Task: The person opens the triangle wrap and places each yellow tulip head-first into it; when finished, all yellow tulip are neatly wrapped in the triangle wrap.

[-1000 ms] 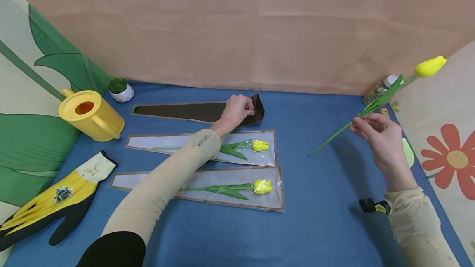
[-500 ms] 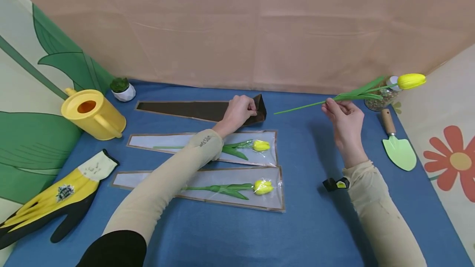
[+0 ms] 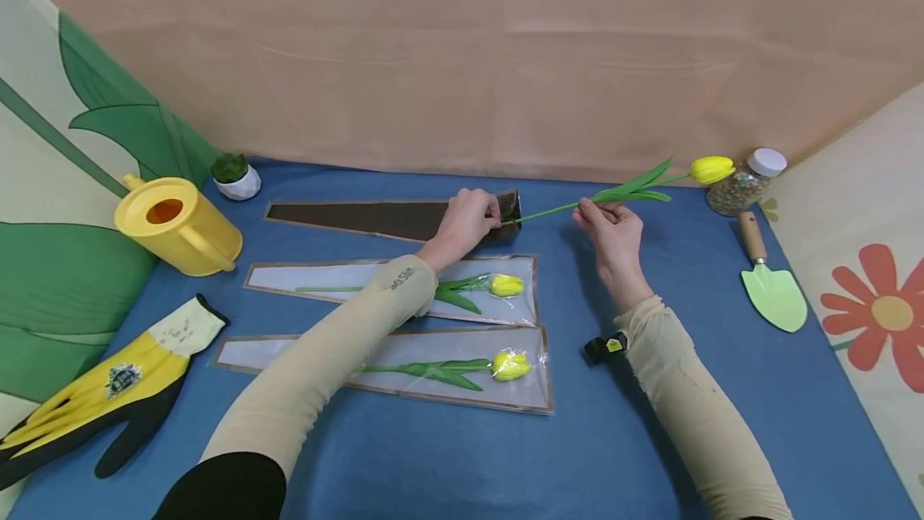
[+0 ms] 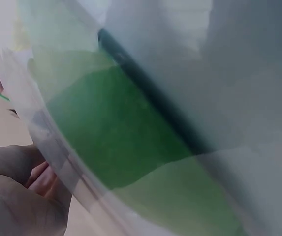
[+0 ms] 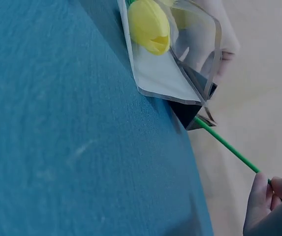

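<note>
Our right hand [image 3: 609,223] pinches the tulip [image 3: 635,187] mid-stem, bloom out to its right, the stem's long axis running left with its tip at the sleeve [image 3: 382,217] mouth. Our left hand [image 3: 468,219] grips that open mouth, nearer the tip.

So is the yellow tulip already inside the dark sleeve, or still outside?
Almost wholly outside. The stem tip just reaches the dark sleeve mouth, held by the left hand; the right hand holds the tulip stem.

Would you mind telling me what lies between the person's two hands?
In the head view, only the tulip's bare green stem spans from right hand to left hand at the dark sleeve's mouth.
</note>
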A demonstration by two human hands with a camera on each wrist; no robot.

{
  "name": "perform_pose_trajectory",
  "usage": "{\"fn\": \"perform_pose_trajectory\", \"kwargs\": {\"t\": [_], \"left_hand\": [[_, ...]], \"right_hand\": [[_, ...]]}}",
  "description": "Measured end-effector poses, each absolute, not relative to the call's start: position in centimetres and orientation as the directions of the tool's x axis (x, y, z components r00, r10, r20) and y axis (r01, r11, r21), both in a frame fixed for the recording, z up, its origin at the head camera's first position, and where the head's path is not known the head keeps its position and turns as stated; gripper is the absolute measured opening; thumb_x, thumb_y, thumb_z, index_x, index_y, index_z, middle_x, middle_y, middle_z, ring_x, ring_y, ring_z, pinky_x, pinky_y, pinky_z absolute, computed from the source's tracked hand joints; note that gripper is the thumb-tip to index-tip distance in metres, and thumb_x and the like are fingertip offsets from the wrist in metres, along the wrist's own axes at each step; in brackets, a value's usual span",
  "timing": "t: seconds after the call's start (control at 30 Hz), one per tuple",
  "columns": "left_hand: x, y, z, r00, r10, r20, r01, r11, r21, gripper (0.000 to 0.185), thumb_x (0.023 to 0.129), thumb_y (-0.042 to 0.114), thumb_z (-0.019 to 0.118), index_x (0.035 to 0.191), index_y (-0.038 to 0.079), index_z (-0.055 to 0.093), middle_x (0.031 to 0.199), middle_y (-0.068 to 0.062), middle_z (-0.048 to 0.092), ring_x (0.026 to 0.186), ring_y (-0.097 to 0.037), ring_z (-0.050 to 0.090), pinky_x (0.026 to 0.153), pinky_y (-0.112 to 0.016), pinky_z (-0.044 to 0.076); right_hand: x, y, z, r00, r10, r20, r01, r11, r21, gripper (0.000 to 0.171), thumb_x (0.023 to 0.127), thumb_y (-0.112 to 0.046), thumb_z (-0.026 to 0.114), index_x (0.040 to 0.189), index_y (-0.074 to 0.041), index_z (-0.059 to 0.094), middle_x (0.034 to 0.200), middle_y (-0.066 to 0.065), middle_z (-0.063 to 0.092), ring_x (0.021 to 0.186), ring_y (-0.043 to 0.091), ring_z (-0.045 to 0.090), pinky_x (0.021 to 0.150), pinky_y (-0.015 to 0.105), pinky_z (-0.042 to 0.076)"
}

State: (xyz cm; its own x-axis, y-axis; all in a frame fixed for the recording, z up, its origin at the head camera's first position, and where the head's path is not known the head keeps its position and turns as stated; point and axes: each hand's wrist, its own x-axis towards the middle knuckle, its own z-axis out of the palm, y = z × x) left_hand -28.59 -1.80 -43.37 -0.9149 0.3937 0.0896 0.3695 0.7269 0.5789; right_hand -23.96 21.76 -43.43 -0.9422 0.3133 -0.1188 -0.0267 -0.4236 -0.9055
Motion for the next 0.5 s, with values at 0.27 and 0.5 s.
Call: {"fn": "perform_pose_trajectory", "kwargs": {"t": [0.27,0.5], "left_hand": [[-28.1,-1.4,-43.3,-0.911,0.395,0.12,0.39,0.728,0.563,0.01,0.1,0.007,0.078,0.09,0.007,0.078,0.09,-0.006,0.075,0.075,-0.018,0.067,0.077,-0.034,0.057],[-27.9,-0.8,-43.0,-0.905,0.406,0.127,0.402,0.718,0.568,0.007,0.101,0.008,0.077,0.093,0.007,0.078,0.092,-0.006,0.074,0.076,-0.017,0.067,0.077,-0.033,0.056]], "right_hand": [[-23.9,21.5,-44.0,-0.923,0.308,-0.233,0.038,-0.528,-0.849,0.01,0.1,0.01,0.067,0.103,0.005,0.06,0.085,0.011,0.075,0.077,0.016,0.076,0.078,0.024,0.062],[-23.8,20.1,-44.4,-0.924,0.271,-0.271,0.085,-0.546,-0.834,0.013,0.101,0.012,0.063,0.108,0.006,0.054,0.087,0.01,0.073,0.081,0.016,0.076,0.084,0.025,0.061]]}}
